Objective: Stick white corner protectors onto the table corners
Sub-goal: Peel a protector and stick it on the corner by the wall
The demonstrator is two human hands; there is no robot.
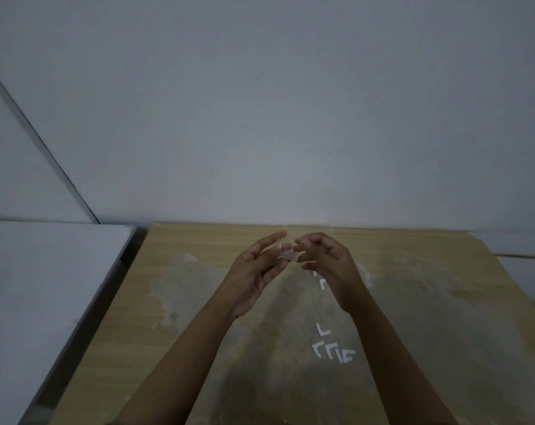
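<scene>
While both arms reach over the worktop (198, 302), the left hand (254, 268) pinches a small pale corner protector (286, 254) at its fingertips, raised above the far middle of the surface. Right hand (327, 262) sits just beside it, fingers curled toward the piece; contact too blurred to tell. More white protectors (333, 354) lie loose on the wood near the right forearm, one partly hidden under the right hand.
</scene>
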